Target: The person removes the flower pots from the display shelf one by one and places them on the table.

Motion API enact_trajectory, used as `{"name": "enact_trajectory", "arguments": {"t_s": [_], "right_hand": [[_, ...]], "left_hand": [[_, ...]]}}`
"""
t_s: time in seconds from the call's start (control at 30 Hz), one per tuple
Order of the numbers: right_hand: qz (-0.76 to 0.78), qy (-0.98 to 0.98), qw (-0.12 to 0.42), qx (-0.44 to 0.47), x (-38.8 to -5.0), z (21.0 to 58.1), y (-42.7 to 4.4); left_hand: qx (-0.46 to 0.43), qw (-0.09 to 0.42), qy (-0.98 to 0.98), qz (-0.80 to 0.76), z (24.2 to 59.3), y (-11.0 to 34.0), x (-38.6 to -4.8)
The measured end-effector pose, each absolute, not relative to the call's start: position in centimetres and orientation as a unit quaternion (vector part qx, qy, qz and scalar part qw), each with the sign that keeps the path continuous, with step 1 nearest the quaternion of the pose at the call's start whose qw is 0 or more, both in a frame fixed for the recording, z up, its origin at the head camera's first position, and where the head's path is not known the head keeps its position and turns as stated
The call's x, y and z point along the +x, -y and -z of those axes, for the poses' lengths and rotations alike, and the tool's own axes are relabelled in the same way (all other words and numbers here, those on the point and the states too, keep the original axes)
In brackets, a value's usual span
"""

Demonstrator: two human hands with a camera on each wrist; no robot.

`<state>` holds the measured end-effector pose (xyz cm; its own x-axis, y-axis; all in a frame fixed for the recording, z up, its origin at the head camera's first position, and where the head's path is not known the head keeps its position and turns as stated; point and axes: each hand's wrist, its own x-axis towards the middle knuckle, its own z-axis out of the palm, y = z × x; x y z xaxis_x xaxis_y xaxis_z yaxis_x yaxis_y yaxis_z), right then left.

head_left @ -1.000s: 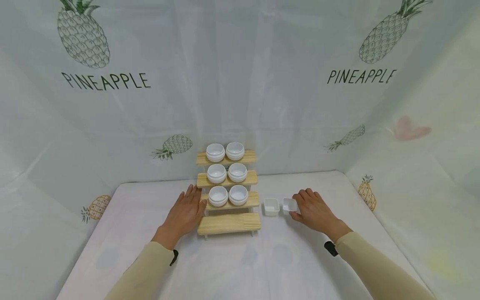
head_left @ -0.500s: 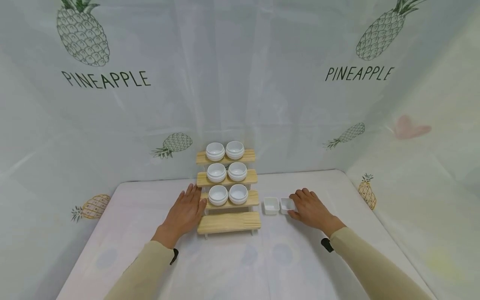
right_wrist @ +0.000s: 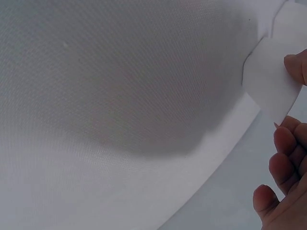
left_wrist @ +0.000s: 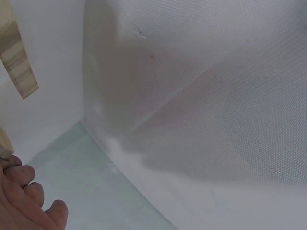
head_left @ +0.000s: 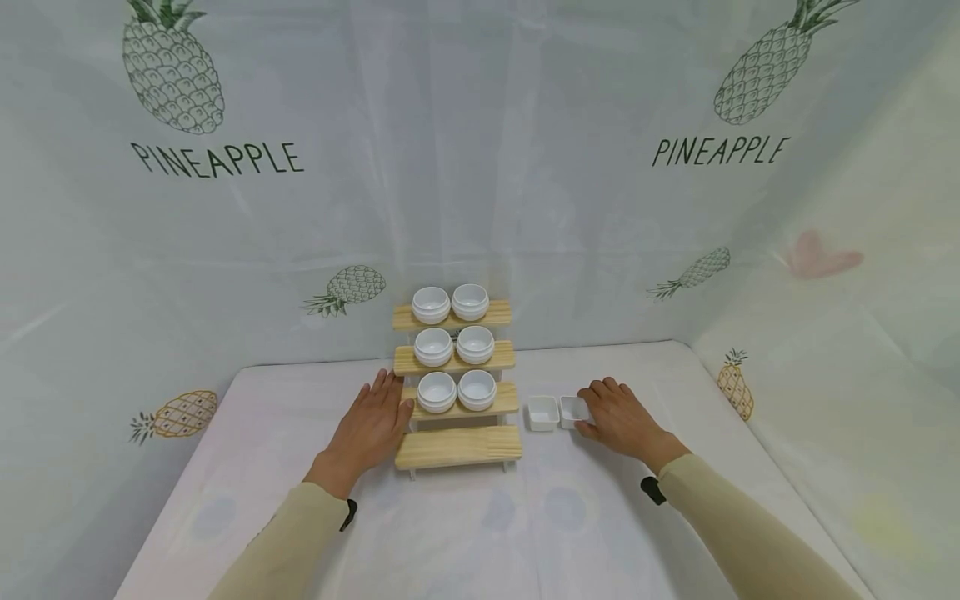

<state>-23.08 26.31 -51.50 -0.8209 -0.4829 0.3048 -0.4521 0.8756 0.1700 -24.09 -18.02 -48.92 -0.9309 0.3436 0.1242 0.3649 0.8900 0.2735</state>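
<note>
A stepped wooden stand (head_left: pixel 459 448) stands at the back middle, with several round white bowls (head_left: pixel 437 392) in pairs on its upper three shelves. The lowest shelf holds nothing. My left hand (head_left: pixel 366 429) rests along the stand's left side, fingers extended; in the left wrist view the fingertips (left_wrist: pixel 34 191) lie by a shelf end. Right of the stand, my right hand (head_left: pixel 621 423) pinches a small square white dish (head_left: pixel 572 412) between thumb and fingers. In the right wrist view, thumb and fingers are at opposite sides of this dish (right_wrist: pixel 269 72). A second square dish (head_left: pixel 542 413) sits just left of it.
A white cloth covers the table (head_left: pixel 487 533). Behind and at the sides hangs a pale curtain (head_left: pixel 465 167) printed with pineapples, close behind the stand.
My right hand has slid the square dish slightly left, closing most of the gap to the other square dish. My left hand has stayed by the stand.
</note>
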Motion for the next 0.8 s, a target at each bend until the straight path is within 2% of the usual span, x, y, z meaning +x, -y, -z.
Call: {"name": "enact_trajectory", "arguments": {"t_s": [0.5,0.67,0.8], "right_hand": [[0.042,0.957,0.164,0.237,-23.2,51.8,-26.4],[0.014,0.961,0.164,0.22,-23.4,50.8,-25.6],[-0.009,0.957,0.193,0.217,-23.8,48.9,-23.5]], "left_hand": [[-0.186,0.028,0.972,0.141,48.6,18.2,-24.3],[-0.187,0.029,0.972,0.141,48.6,18.1,-24.5],[-0.188,0.037,0.971,0.141,48.6,18.1,-24.6]]}}
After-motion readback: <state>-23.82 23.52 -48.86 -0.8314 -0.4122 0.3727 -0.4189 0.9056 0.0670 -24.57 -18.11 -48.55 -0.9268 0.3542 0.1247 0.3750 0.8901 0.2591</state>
